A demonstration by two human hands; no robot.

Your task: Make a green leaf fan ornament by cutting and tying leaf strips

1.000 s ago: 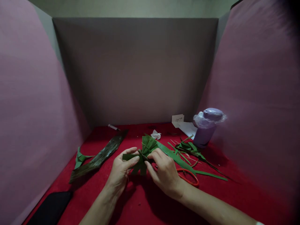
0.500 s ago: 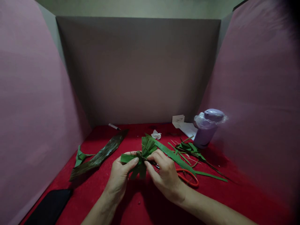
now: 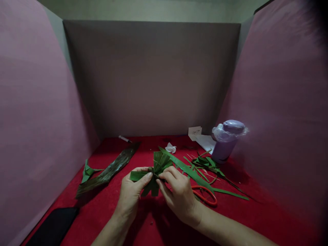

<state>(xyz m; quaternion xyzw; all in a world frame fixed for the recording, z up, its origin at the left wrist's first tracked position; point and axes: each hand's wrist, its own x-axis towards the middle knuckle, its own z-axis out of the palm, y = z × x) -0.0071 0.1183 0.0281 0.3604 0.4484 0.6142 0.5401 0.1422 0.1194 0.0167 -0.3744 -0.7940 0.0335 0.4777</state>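
And here we are, both hands at work over the red counter [image 3: 102,225]! We have the left hand [image 3: 130,191] pinching the folded green leaf piece [image 3: 161,160] from its left, thumb across the front, while the right hand [image 3: 179,194] nips close to its dark, gathered middle. The hands are near each other, with the piece between them, its flat blades fanning up, left and down.

Just beyond the right hand we spot a long green strip [image 3: 194,175] running aslant, and near the wrist a red looped handle [image 3: 215,199]. Out to the right we get a tangle of leaf scraps [image 3: 210,163], just in front of the purple container [image 3: 224,150] with clear plastic around its top. Over on the left, a glossy dark leaf [image 3: 112,172] stretches diagonally, a small folded green piece [image 3: 87,171] beside it, and a white crumpled thing [image 3: 170,148] sits behind the work!
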